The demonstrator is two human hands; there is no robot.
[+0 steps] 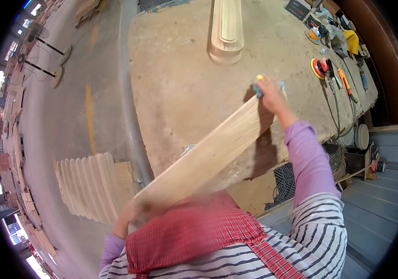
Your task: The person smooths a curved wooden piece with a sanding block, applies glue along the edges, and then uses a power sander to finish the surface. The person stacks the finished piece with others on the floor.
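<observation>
A long pale wooden board (208, 151) slants across in front of me, from low left up to the right, over the table's near edge. At its lower left end my left hand (127, 214) is closed on the board, slightly blurred and with its fingers partly hidden. My right hand (272, 95) is closed at the upper right end, around a small pad with light blue and yellow parts, pressed against the board's end. The pad's exact kind is hard to make out. Beyond, a stack of round-ended boards (227, 42) lies on the table (175, 69).
On the table's right stand a red and yellow disc sander (319, 68), an orange-handled tool (344, 80), hoses, a yellow cloth (351, 42) and boxes (296, 8). Several rounded boards (85, 186) stand in a row at lower left. Pedestal fans (45, 49) are farther left.
</observation>
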